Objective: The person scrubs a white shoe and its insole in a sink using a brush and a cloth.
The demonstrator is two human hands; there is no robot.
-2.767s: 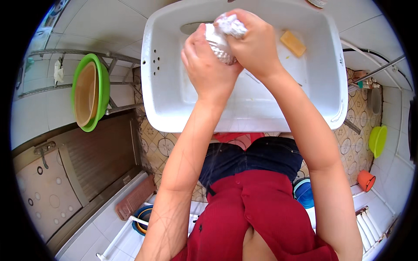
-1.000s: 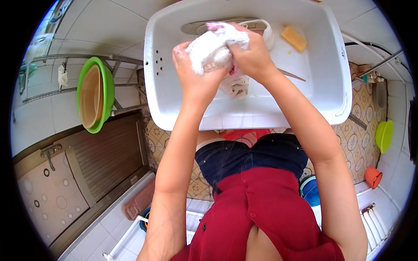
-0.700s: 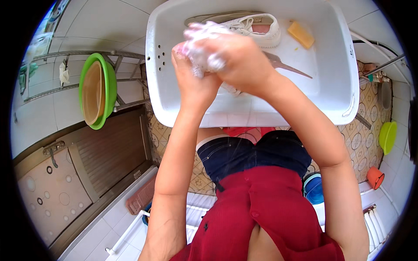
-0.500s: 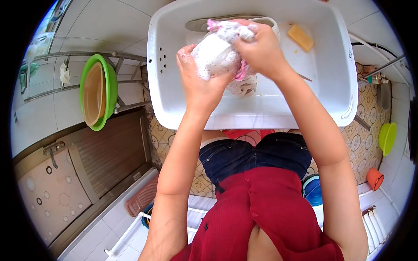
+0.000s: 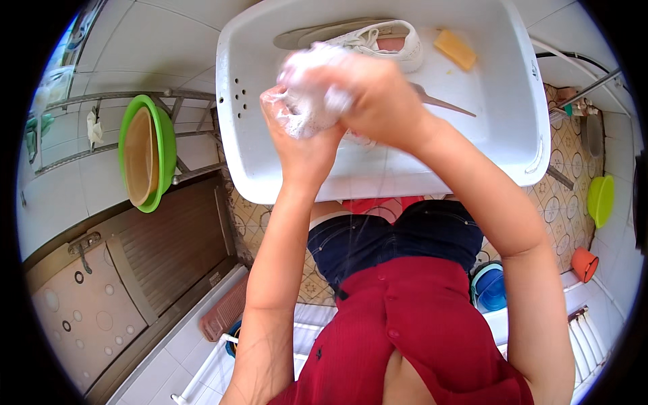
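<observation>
Far left, a green basin (image 5: 150, 154) with a tan bowl nested in it sits on a metal rack (image 5: 101, 128) against the white tiled wall. Below it a brown ribbed panel (image 5: 172, 253). Centre, a white plastic tub (image 5: 432, 169) at waist height. Left hand (image 5: 297, 138) and right hand (image 5: 368, 91) are pressed together over the tub, both closed around a soapy white cloth (image 5: 307, 101), blurred and foamy; cloth is bunched between the palms above the tub's left half. Behind the hands, at the tub's far edge, a white sneaker (image 5: 385, 40) lies on its side, touching a grey insole-like piece (image 5: 317, 34). A thin grey handle (image 5: 442, 104) pokes out right of the right wrist. Yellow soap bar (image 5: 455, 48) rests in the far right of the tub, near the sneaker. On the patterned floor right: blue bucket (image 5: 491, 289), orange cup (image 5: 584, 263), lime bowl (image 5: 599, 200)
</observation>
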